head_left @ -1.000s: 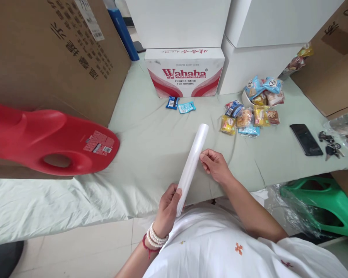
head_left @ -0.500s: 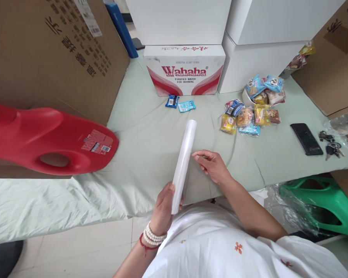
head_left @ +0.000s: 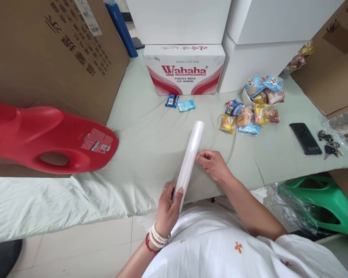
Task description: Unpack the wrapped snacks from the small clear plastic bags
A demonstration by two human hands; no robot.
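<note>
My left hand point(head_left: 168, 206) is wrapped around the lower end of a whitish, translucent roll of plastic film point(head_left: 189, 160), with the thumb across its front. The roll tilts up and to the right above the table edge. Beside the roll's right side, my right hand point(head_left: 211, 164) is closed in a pinch, its fingertips close against the roll. Whatever thin edge may be between those fingertips is too small to make out.
A red jug point(head_left: 75, 141) lies at the left by a large cardboard box point(head_left: 58, 46). Behind stand a Wahaba water carton point(head_left: 187, 73) and two snack packets point(head_left: 186, 105). To the right are a snack bowl point(head_left: 247, 98), phone point(head_left: 305, 138), keys point(head_left: 332, 148) and green stool point(head_left: 321, 204).
The roll has shifted slightly to the right. My left hand has turned, its thumb now across the roll's front. My right hand has moved a little right, its fingers curled tighter.
</note>
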